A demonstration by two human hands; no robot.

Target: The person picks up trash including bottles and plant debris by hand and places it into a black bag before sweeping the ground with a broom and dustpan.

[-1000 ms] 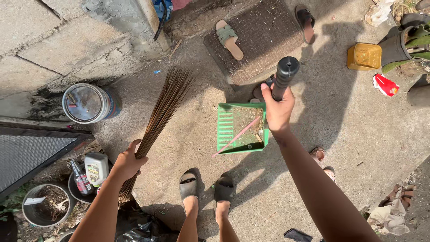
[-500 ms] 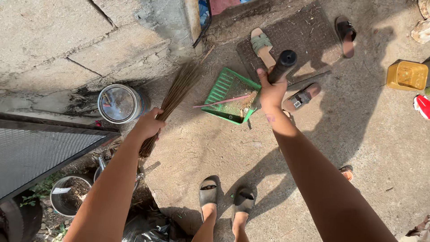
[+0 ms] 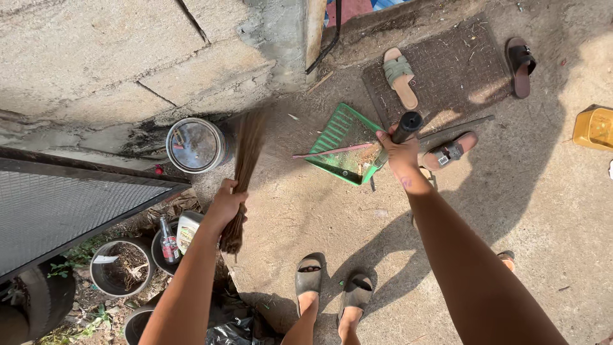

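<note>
Outdoor concrete floor [image 3: 485,191] in sunlight, bounded at the top left by a cracked concrete wall [image 3: 128,57]. My left hand [image 3: 227,204] is closed around a bundle of thin brown sticks forming a stick broom [image 3: 246,160]; its bristle end is blurred and points toward the wall, beside a round metal can [image 3: 195,145]. My right hand [image 3: 401,153] is closed around the black upright handle [image 3: 407,124] of a green dustpan [image 3: 345,144]. The dustpan rests on the floor just in front of a brown doormat [image 3: 447,70]; it holds dirt, and a pink stick [image 3: 332,151] lies across it. A green sandal [image 3: 400,76] lies on the doormat. A brown sandal [image 3: 450,151] lies just right of my right hand. My feet in grey slippers [image 3: 310,275] stand at the bottom.
</note>
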